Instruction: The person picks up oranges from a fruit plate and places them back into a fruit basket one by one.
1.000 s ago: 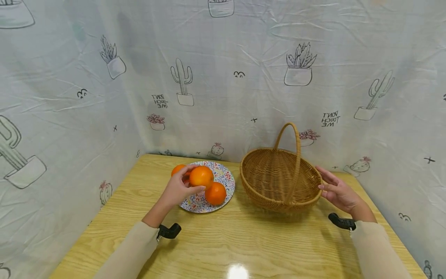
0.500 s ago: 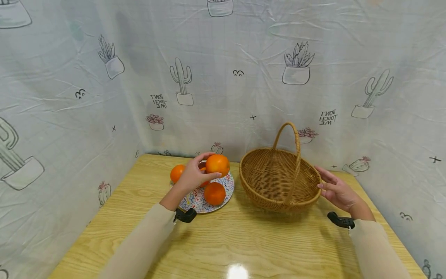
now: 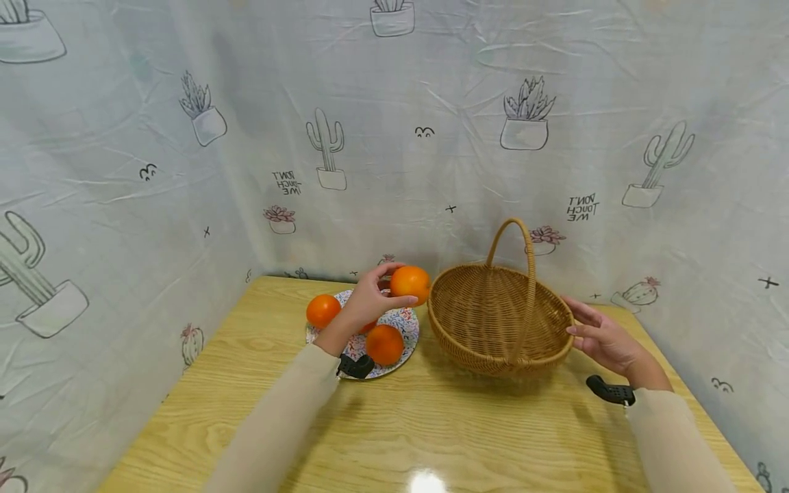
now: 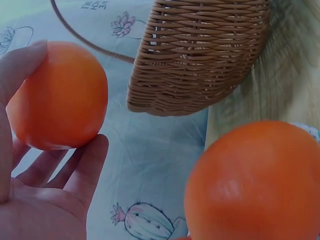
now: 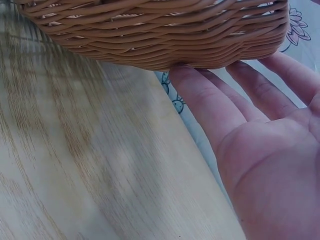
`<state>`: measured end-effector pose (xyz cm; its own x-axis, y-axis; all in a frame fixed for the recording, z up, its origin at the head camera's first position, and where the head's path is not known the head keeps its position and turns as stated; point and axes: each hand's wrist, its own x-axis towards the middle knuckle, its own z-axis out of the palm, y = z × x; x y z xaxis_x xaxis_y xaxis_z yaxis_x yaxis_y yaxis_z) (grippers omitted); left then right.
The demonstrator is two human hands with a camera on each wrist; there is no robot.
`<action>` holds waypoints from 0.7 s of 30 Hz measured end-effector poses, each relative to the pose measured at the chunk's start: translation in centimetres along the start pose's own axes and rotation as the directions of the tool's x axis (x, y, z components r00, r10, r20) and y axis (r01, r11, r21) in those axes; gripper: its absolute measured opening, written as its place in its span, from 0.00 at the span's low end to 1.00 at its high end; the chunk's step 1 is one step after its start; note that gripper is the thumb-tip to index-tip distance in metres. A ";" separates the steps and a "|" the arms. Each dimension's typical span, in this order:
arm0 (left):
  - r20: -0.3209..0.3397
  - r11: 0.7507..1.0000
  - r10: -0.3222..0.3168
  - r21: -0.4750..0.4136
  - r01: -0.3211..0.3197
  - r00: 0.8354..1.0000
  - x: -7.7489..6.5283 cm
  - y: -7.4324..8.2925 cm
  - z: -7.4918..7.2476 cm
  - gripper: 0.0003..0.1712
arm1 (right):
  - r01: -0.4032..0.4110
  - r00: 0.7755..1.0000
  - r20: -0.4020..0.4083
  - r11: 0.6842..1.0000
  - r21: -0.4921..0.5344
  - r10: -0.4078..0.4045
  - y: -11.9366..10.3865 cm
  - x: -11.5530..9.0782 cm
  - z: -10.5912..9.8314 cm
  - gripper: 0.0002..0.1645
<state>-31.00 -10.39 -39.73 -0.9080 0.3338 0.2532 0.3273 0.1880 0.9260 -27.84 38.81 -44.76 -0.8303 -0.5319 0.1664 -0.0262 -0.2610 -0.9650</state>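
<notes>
My left hand (image 3: 366, 301) holds an orange (image 3: 409, 285) between thumb and fingers, above the plate's right side and close to the basket's left rim. In the left wrist view, the held orange (image 4: 62, 97) is off the plate, with the basket wall (image 4: 195, 55) beyond it. On the patterned round plate (image 3: 407, 319) lie other oranges, one at the front (image 3: 385, 344), one at the left (image 3: 323, 311), and one partly hidden behind my wrist. My right hand (image 3: 607, 341) holds the right rim of the wicker basket (image 3: 481, 308), thumb at the rim, fingers (image 5: 205, 95) against the outer wall.
The basket's tall arched handle (image 3: 530, 274) rises over its open bowl, where no fruit shows. Everything stands on a light wooden table (image 3: 456, 424). A curtain (image 3: 370, 137) printed with potted cacti hangs close behind and at both sides.
My left hand has carried the orange rightward and up from over the middle of the plate to beside the basket. My right hand stays at the basket rim.
</notes>
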 end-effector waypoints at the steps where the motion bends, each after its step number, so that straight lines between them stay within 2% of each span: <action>1: -0.001 1.000 -0.003 0.005 0.003 1.000 0.2 0.0 0.2 0.38 | 0.000 1.000 0.004 1.000 0.006 0.000 0.0 0.0 0.0 0.40; 5: 0.003 1.000 0.000 0.025 0.000 1.000 1.1 0.3 1.0 0.38 | -0.003 1.000 0.004 1.000 0.010 0.003 0.0 0.1 -0.1 0.40; 10: 0.020 0.999 0.016 0.046 -0.017 1.000 2.9 0.8 2.3 0.37 | -0.013 1.000 -0.003 1.000 -0.018 0.013 0.0 0.3 -0.4 0.41; 16: 0.044 0.998 -0.006 0.063 0.003 0.999 5.1 1.4 4.0 0.39 | -0.027 0.999 -0.018 0.999 -0.045 0.026 -0.1 0.5 -0.7 0.42; 21: 0.038 0.994 -0.026 0.106 0.021 0.999 6.8 1.9 5.5 0.41 | -0.021 1.000 0.000 1.000 -0.003 0.021 -0.1 0.9 -1.0 0.42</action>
<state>-35.08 -2.71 -37.76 -0.9055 0.3639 0.2185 0.3337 0.2923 0.8962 -29.13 39.20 -44.73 -0.8309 -0.5370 0.1458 -0.0104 -0.2471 -0.9689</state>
